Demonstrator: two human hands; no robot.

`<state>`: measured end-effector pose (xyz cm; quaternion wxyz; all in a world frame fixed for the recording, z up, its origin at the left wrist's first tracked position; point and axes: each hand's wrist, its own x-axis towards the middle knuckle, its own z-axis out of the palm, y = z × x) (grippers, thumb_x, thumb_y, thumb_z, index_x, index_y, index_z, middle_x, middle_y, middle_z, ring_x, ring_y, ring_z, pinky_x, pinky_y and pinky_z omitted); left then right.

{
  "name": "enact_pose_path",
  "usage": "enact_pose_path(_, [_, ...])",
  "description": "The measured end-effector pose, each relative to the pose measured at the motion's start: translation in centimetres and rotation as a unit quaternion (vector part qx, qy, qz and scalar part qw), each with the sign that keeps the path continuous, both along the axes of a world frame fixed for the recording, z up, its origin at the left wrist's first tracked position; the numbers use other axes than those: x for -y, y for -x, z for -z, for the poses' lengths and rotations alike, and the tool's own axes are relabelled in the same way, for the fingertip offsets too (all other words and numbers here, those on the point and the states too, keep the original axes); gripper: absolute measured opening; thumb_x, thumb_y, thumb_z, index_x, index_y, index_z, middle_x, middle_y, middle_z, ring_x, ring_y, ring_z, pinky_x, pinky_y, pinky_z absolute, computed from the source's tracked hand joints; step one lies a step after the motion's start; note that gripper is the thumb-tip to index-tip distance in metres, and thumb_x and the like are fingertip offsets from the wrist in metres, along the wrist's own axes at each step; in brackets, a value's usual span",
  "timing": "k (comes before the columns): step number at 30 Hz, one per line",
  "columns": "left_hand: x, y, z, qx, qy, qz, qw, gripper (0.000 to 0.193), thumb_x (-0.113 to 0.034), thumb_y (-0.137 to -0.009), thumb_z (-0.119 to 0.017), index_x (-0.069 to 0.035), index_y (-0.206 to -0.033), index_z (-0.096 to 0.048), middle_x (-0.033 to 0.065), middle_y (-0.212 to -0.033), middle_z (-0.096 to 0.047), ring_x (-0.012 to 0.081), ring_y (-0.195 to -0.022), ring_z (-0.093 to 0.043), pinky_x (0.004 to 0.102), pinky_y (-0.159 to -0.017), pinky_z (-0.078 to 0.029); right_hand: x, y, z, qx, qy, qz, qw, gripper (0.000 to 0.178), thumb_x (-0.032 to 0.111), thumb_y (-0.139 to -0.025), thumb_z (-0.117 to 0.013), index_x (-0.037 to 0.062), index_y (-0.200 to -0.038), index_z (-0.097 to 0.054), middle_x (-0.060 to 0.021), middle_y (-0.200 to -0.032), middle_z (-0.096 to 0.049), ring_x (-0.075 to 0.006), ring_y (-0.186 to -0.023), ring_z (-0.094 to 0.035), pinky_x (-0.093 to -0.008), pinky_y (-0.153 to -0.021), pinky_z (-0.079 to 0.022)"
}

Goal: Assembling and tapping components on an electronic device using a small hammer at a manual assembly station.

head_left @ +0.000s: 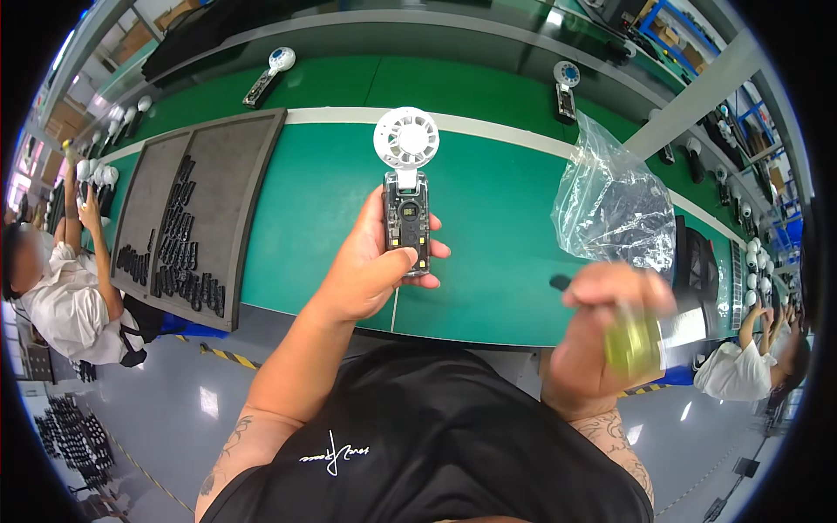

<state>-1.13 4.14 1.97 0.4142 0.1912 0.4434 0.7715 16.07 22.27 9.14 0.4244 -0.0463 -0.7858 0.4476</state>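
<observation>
My left hand [370, 270] is closed round the body of a handheld fan [407, 209], thumb on its front. The fan stands upright in view, with a white round slotted head and a dark see-through body showing a small display and inner parts. My right hand [602, 322] is raised off the table's right front edge, blurred by motion, its fingers curled. A yellow-green, roll-like thing [634, 342] lies against that hand, too smeared to name surely. Just by its fingertips shows a small black piece [560, 282]; whether they grip it is unclear.
On the green table [488, 227], a grey tray [253, 200] of small black parts lies left, a clear plastic bag [602, 192] of dark parts right. Two more fans [268, 77] [566, 91] lie on the far green strip. People [74, 296] [741, 366] work on both sides.
</observation>
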Motion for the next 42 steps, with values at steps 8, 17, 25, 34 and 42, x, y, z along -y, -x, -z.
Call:
enact_pose_path(8, [0.1, -0.5, -0.5, -0.009, 0.063, -0.018, 0.998, 0.083, 0.008, -0.088, -0.052, -0.014, -0.164, -0.025, 0.0184, -0.134, -0.058, 0.0293, -0.112, -0.068, 0.0372, -0.075, -0.063, -0.1, 4.1, 2.4, 0.076, -0.263, -0.032, 0.961, 0.045, -0.001, -0.084, -0.074, 0.0095, -0.128, -0.075, -0.0054, -0.089, -0.070, -0.0190, -0.069, -0.059, -0.0297, -0.062, -0.048])
enact_pose_path(17, [0.2, -0.2, -1.5, -0.020, 0.054, 0.009, 0.998, 0.083, 0.009, -0.088, -0.049, -0.013, -0.164, -0.021, 0.0185, -0.135, -0.053, 0.0285, -0.115, -0.065, 0.0407, -0.082, -0.064, -0.3, 5.1, 4.6, 0.144, -0.230, -0.065, 0.960, 0.042, 0.000, -0.083, -0.077, 0.0102, -0.124, -0.073, -0.0069, -0.083, -0.066, -0.0172, -0.071, -0.057, -0.0307, -0.062, -0.048])
enact_pose_path(25, [0.5, -0.2, -0.8, 0.005, 0.014, 0.001, 1.000, 0.093, 0.011, -0.082, -0.053, -0.014, -0.166, -0.021, 0.0188, -0.141, -0.054, 0.0309, -0.118, -0.065, 0.0408, -0.082, -0.064, -0.3, 5.0, 4.7, 0.147, -0.229, -0.055, 0.961, 0.050, -0.004, -0.082, -0.076, 0.0097, -0.130, -0.073, -0.0042, -0.080, -0.063, -0.0196, -0.067, -0.056, -0.0314, -0.061, -0.047])
enact_pose_path(34, [0.7, 0.7, 0.1, 0.093, -0.086, 0.040, 0.991, 0.103, 0.013, -0.077, -0.049, -0.017, -0.169, -0.015, 0.0176, -0.146, -0.050, 0.0309, -0.122, -0.062, 0.0479, -0.093, -0.062, -0.8, 2.1, 4.3, -0.030, -0.043, -0.103, 0.993, 0.053, -0.007, -0.080, -0.073, 0.0108, -0.130, -0.074, -0.0047, -0.079, -0.064, -0.0206, -0.066, -0.057, -0.0311, -0.060, -0.048])
enact_pose_path(42, [0.6, 0.5, 0.3, 0.105, -0.080, 0.049, 0.990, 0.106, 0.012, -0.077, -0.051, -0.021, -0.170, -0.013, 0.0161, -0.143, -0.053, 0.0309, -0.124, -0.062, 0.0518, -0.095, -0.061, 0.2, 3.7, 3.7, 0.115, -0.224, -0.078, 0.965, 0.045, -0.006, -0.084, -0.070, 0.0124, -0.124, -0.077, -0.0043, -0.084, -0.067, -0.0216, -0.068, -0.058, -0.0326, -0.063, -0.048])
